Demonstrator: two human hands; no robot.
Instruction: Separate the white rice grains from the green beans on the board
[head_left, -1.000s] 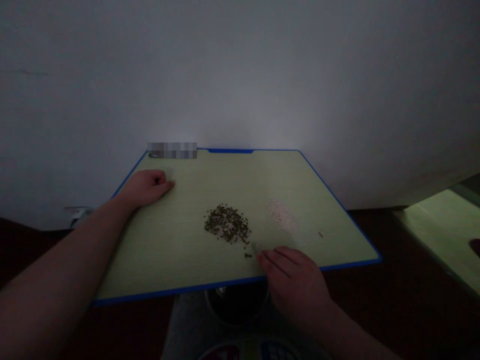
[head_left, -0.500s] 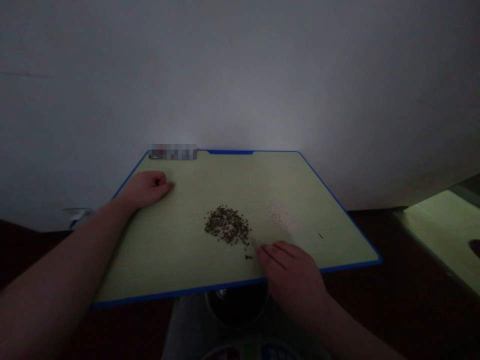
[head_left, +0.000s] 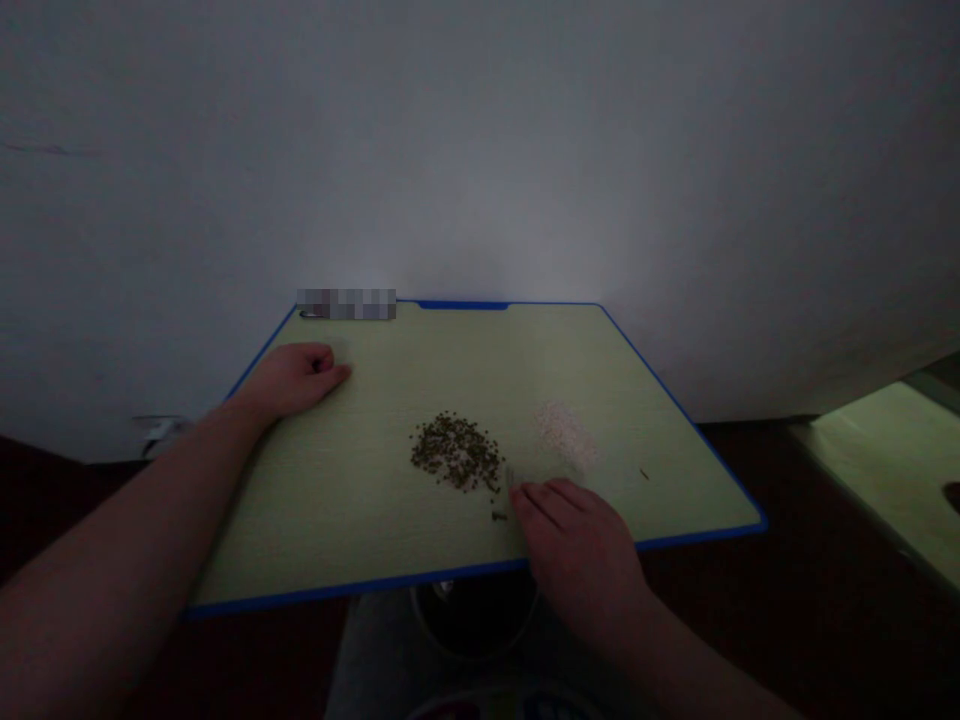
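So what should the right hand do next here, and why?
Probably sweep the stray dark green seeds into the rounded dark green seed pile: they lie apart from it, just by the right hand.

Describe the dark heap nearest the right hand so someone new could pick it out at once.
On the blue-edged pale green board, up and left of the right hand, lies a loose heap of dark greenish seeds. It is darker and coarser than the pale fine-grained heap beside it.
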